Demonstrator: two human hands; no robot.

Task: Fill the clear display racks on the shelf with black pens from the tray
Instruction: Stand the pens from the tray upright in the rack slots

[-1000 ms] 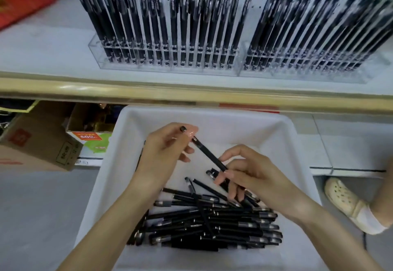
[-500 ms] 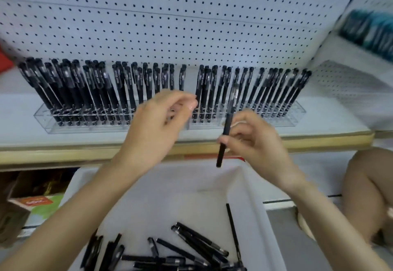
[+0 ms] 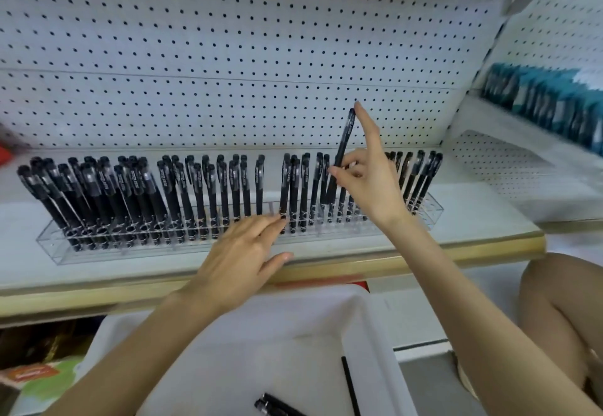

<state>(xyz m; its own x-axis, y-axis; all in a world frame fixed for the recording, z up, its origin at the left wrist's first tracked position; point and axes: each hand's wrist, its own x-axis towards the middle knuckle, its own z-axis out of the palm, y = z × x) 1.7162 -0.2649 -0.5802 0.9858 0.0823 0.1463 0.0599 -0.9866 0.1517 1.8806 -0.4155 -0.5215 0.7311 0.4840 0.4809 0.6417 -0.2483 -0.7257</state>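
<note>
The right hand (image 3: 368, 187) is pinching a black pen (image 3: 344, 144) low on its barrel between thumb and curled fingers. Its index finger (image 3: 367, 128) is stretching straight up, the tip touching the pen's cap end. The pen is standing nearly upright and leaning a little right, above the right rack (image 3: 435, 211). Its lower end is dipping in among the pens already standing there; whether it is sitting in a slot I cannot tell.

The left hand (image 3: 238, 265) is reaching over the shelf (image 3: 463, 241) edge with its fingers straight and spread, gripping nothing. The fingertips (image 3: 277, 219) are touching the foot of a standing pen (image 3: 287, 187) where the two clear racks are meeting. The left rack (image 3: 49, 246) is holding a crowded row of black pens, all leaning back toward the white pegboard (image 3: 228, 56).

Below the shelf the white tray (image 3: 375, 327) is sitting between the forearms, with a few loose pens (image 3: 277, 407) lying at its near end. Off to the right a bare knee (image 3: 554, 304) is showing, and blurred blue packs (image 3: 541, 95) are lining another shelf.
</note>
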